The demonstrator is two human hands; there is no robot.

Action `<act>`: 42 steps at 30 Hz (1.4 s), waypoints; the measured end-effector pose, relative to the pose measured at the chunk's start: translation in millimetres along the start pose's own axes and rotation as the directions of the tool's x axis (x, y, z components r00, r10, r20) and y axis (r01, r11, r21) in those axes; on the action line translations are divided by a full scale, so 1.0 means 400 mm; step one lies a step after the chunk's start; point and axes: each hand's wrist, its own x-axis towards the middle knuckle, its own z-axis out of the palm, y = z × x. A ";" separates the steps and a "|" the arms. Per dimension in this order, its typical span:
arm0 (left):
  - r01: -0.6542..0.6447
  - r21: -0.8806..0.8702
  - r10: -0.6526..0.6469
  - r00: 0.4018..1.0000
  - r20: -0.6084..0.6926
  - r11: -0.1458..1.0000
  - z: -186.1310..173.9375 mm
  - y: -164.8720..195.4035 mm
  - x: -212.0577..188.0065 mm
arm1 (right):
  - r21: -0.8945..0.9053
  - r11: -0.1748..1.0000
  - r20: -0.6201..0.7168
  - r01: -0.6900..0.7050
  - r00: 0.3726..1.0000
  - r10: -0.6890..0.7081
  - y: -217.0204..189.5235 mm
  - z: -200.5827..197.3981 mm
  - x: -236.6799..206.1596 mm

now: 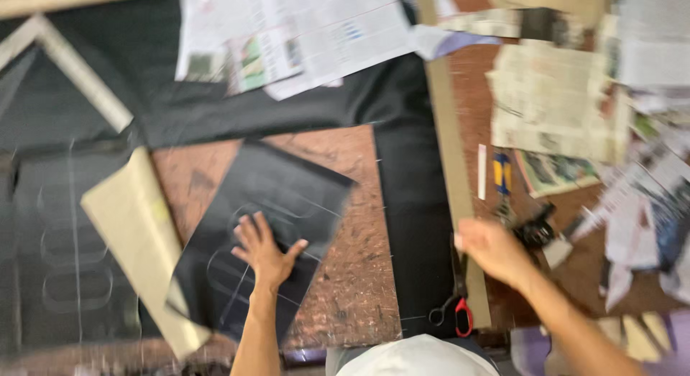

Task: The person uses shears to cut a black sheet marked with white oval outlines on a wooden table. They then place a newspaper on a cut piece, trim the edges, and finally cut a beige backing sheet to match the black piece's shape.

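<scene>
Left hand [264, 248], fingers spread flat, pressing on a black fabric panel chalked with oval outlines [262, 232], lying tilted on the brown speckled tabletop [345, 275]. Right hand [492, 248], right of the panel, hovering beside a long tan wooden straightedge [449, 168]; grip blurred, cannot tell. Red-handled scissors [454, 308] lying just below that hand.

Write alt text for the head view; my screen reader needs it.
A person's left hand presses flat on a chalk-marked black fabric piece on a brown table. The right hand reaches toward red-handled scissors; newspapers lie nearby.
</scene>
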 end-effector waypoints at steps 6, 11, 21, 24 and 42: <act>0.004 0.054 -0.014 0.984 0.176 0.999 -0.037 0.014 -0.084 | -0.379 0.810 0.005 0.448 0.876 -0.482 -0.339 0.049 0.505; 0.166 0.004 -0.164 0.968 0.191 0.986 -0.057 0.028 -0.061 | -0.689 0.407 0.093 0.600 0.630 -0.771 -0.536 0.120 0.710; 0.170 0.003 -0.166 0.958 0.234 0.985 -0.056 0.005 -0.034 | -0.676 0.148 0.291 0.722 0.446 -0.846 -0.658 0.097 0.911; 0.171 0.011 -0.168 0.954 0.249 0.985 -0.053 0.003 -0.031 | -0.681 0.012 0.355 0.732 0.344 -0.869 -0.652 0.081 0.926; -0.060 -0.061 0.070 0.978 0.197 0.996 -0.100 0.025 -0.042 | -0.021 0.943 0.089 0.333 0.940 -0.330 -0.551 0.377 0.312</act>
